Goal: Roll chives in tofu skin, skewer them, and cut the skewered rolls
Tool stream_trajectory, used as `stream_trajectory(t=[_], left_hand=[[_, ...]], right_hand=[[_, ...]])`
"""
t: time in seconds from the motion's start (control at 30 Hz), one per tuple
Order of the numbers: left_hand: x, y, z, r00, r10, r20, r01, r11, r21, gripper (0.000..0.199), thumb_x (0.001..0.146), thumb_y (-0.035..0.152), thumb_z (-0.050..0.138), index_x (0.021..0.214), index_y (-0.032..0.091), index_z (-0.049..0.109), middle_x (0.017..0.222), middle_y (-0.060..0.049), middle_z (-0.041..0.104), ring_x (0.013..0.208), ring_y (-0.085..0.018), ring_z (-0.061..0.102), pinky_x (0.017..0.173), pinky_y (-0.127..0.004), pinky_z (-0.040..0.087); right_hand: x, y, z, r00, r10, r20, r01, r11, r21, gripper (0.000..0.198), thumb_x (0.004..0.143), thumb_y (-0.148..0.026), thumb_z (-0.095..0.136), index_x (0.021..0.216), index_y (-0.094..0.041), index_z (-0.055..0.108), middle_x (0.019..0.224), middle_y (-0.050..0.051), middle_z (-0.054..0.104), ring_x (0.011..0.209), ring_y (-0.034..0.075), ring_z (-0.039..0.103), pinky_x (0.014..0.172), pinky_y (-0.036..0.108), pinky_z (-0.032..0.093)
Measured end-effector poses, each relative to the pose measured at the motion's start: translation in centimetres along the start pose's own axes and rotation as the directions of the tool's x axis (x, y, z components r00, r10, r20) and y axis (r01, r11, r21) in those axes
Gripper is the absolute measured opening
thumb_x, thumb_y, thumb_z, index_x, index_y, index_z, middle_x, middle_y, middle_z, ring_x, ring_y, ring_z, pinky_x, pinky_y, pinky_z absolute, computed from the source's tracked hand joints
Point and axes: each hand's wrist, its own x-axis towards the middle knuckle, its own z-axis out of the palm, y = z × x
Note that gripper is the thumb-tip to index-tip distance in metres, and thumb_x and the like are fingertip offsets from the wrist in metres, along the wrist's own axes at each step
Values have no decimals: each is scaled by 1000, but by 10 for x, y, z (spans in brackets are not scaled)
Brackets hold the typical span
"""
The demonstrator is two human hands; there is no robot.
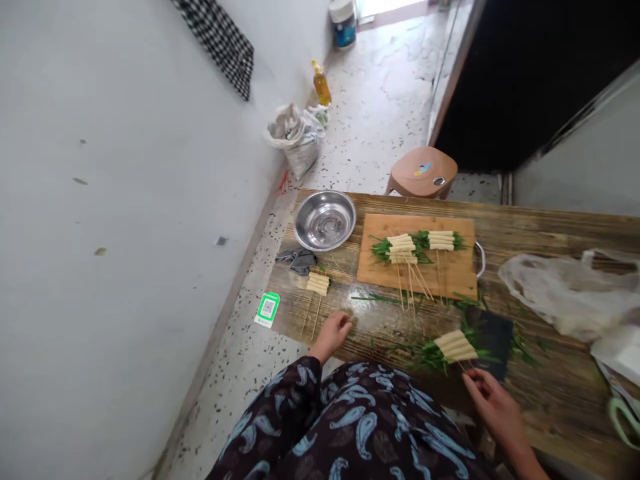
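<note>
My right hand (pixel 493 403) pinches the sticks of a skewer of pale rolls stuffed with greens (pixel 456 347), near the table's front edge. Loose green stalks and a dark flat sheet (pixel 493 343) lie by this skewer. My left hand (pixel 333 333) hovers at the front edge with fingers loosely curled, a small gap at the thumb, and nothing visible in it. Just beyond it, to the left, lies another roll skewer (pixel 318 284). More finished skewers (pixel 401 248) rest on a wooden cutting board (pixel 373 267), sticks pointing toward me.
A steel basin (pixel 325 223) and a grey cloth (pixel 301 261) occupy the table's left end, near a QR card (pixel 268 308). On the right are a clear plastic bag (pixel 575 287) and green-handled scissors (pixel 623 420). A stool (pixel 424 170) stands behind the table.
</note>
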Motion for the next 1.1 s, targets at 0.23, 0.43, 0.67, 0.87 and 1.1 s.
stream_trajectory(t=[0.23, 0.43, 0.67, 0.87, 1.1], left_hand=[[-8, -51, -48, 931, -285, -228, 187, 910, -371, 31, 65, 45, 63, 77, 16, 60, 67, -2, 62, 62, -16, 61, 64, -30, 48], [-32, -73, -72, 843, -444, -302, 189, 772, -607, 53, 61, 56, 66, 91, 13, 57, 77, -5, 65, 65, -15, 64, 62, -28, 50], [-56, -82, -101, 797, -517, -313, 209, 722, -659, 59, 55, 56, 72, 92, 12, 59, 76, -4, 65, 64, -15, 64, 63, -28, 51], [-18, -69, -119, 854, -347, -387, 183, 897, -402, 48, 65, 53, 66, 94, 15, 61, 85, -5, 66, 73, -19, 64, 70, -32, 51], [102, 51, -81, 944, 294, -151, -301, 953, -32, 23, 79, 35, 56, 94, 19, 64, 89, -6, 64, 83, -21, 60, 81, -34, 47]], right_hand=[[-9, -112, -21, 977, -214, -2, 213, 970, 113, 31, 75, -52, 59, 90, -25, 63, 85, 6, 70, 77, 23, 65, 71, 32, 49], [43, -237, 128, 885, -339, 319, 182, 883, 433, 21, 74, -42, 59, 72, -21, 60, 66, 0, 61, 67, 17, 55, 65, 28, 44], [56, -286, 257, 855, -261, 448, 39, 894, 446, 25, 84, -35, 43, 95, -18, 58, 60, -3, 57, 54, 12, 50, 54, 23, 41], [53, -237, 230, 804, -284, 523, 89, 926, 366, 14, 68, -19, 62, 81, -20, 66, 68, -1, 66, 71, 16, 59, 73, 27, 44], [63, -136, 91, 906, -151, 396, 15, 946, 325, 31, 75, -42, 52, 88, -19, 70, 74, 4, 71, 68, 20, 64, 66, 32, 49]])
